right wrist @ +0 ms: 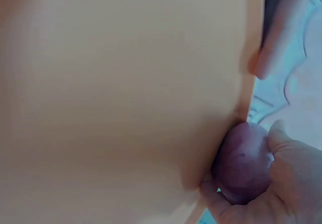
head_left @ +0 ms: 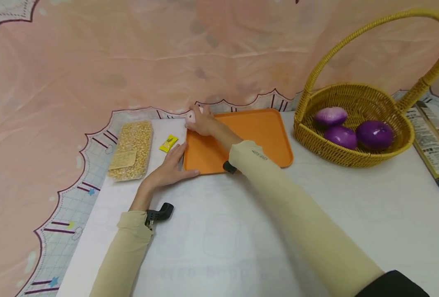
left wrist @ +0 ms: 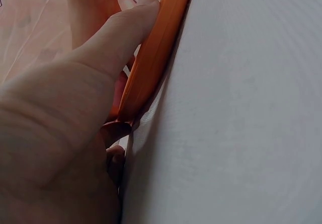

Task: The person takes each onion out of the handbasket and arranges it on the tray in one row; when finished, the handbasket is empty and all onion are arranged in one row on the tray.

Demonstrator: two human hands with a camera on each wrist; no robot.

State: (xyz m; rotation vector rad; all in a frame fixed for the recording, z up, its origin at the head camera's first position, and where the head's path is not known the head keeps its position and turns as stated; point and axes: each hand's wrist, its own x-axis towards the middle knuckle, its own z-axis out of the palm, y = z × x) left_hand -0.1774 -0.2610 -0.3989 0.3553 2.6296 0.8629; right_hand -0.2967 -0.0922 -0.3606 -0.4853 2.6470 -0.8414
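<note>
At the far left corner of the orange tray (head_left: 256,132), my right hand (head_left: 204,123) holds a round pinkish-purple onion (right wrist: 244,163). Fingers and thumb curl round its sides, and it sits against the tray's corner. Only a pale bit of the onion shows in the head view. My left hand (head_left: 169,167) rests at the tray's near left corner, its fingers along the left side and its thumb against the front rim. In the left wrist view the thumb (left wrist: 126,30) touches the orange rim.
A small yellow packet (head_left: 168,143) and a bag of corn kernels (head_left: 133,146) lie left of the tray. On the right stands a tall-handled wicker basket (head_left: 353,159) with purple onions (head_left: 374,135) in it. A printed package (head_left: 436,144) lies beyond the basket.
</note>
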